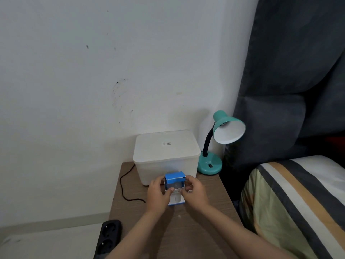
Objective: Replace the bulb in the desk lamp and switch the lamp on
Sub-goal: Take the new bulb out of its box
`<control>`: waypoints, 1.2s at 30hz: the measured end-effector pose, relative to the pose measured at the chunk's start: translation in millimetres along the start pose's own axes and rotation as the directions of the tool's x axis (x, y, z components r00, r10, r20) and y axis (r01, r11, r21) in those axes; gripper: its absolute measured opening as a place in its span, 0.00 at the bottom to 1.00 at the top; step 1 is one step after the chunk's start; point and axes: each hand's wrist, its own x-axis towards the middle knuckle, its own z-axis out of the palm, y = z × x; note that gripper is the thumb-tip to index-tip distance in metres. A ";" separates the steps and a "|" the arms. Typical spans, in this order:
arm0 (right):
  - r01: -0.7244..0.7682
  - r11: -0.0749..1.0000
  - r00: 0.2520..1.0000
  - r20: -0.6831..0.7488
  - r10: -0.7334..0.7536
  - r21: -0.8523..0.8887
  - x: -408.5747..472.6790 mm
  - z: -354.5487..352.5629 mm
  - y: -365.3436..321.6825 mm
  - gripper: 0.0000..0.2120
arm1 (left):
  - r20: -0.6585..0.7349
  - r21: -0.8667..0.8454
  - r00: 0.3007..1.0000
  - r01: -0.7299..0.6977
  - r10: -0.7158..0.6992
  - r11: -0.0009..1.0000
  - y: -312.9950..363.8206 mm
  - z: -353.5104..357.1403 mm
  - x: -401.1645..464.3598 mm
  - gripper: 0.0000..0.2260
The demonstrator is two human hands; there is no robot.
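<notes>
- Your 2 hands hold 1 small blue-and-white bulb box (175, 187) between them, above the desk (196, 227).
- Your left hand (157, 195) curls its fingers round the box's left side; your right hand (195, 193) pinches the right side near the top.
- Box's blue top flap stands open; contents too blurred to tell.
- Teal desk lamp (217, 144) stands beyond and right of your right hand, its shade tilted; no glow visible.
- White lidded bin (165, 154) sits just behind your hands.
- Black power strip (109, 236) lies below and left of your left hand, off the desk edge.
</notes>
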 end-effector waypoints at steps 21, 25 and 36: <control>0.055 0.998 0.971 0.235 -0.051 -0.011 8.3 -24.1 -21.7 0.33 | 0.414 -0.012 0.910 0.001 0.005 1.000 -12.0 -24.1 29.2 0.36; 0.141 0.981 0.985 0.122 -0.125 -0.134 11.4 -17.2 -18.9 0.20 | 0.432 -0.011 0.902 0.032 -0.024 0.999 -17.1 -25.0 32.1 0.38; 0.178 0.863 0.955 0.294 -0.035 -0.472 31.7 -7.9 -38.0 0.25 | 0.448 -0.087 0.892 0.100 -0.051 0.991 -17.7 -23.8 28.9 0.40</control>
